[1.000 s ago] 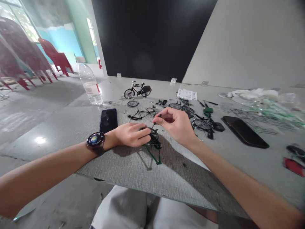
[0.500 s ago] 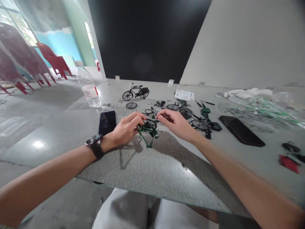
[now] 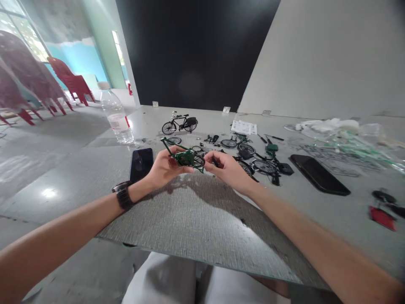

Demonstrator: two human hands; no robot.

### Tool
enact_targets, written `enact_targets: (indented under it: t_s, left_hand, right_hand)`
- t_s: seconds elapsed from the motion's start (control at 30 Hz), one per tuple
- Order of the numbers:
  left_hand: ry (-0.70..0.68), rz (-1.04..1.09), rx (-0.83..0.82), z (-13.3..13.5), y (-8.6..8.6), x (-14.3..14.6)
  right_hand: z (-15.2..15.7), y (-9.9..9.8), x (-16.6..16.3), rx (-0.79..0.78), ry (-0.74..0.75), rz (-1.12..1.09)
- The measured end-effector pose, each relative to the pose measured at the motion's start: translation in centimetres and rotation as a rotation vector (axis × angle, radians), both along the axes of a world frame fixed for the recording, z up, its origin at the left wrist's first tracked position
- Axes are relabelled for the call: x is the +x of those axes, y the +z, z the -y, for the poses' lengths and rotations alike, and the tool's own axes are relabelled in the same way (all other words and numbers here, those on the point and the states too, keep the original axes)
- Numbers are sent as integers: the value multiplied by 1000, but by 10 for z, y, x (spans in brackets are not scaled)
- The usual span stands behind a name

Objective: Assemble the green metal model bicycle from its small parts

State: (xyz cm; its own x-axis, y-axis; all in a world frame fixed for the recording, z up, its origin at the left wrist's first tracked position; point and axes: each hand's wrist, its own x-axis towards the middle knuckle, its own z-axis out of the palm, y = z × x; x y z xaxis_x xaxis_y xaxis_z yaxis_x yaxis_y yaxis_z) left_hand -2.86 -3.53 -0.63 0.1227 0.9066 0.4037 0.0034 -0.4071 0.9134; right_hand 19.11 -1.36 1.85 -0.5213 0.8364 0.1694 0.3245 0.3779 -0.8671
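My left hand, with a dark watch on the wrist, grips a small green model bicycle frame with one wheel, lifted above the grey mat. The frame's long tube points up and left. My right hand is closed in a pinch at the frame's wheel end; whatever it pinches is too small to make out. Loose wheels and green and black model parts lie just beyond my hands.
A finished black model bicycle stands at the back. A water bottle and a phone are on the left; another phone lies right. Plastic bags with part frames and a red item sit far right.
Both hands lifted the green frame off the mat and turned it, so its long tube now points up-left instead of down toward me.
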Motion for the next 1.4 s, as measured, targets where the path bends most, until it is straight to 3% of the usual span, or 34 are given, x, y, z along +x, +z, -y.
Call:
enact_targets:
  t_s: [0.2,0.57,1.03,1.27,1.4]
  left_hand:
    - [112,-39,-136,2,6,4]
    - [194,-122,-184,1,6,3]
    - [55,-141,-160,-2,6,2]
    - [-5,-164,-124,-1,2,0]
    - [-16,-135,-91,-1,2,0]
  right_hand:
    - [0,-3,-4,70,54,66]
    - [8,1,-6,151,8,142]
    - [4,1,-2,209,-97,156]
    - [-1,5,3,196,-192,31]
    - [-1,7,2,135,-145,-5]
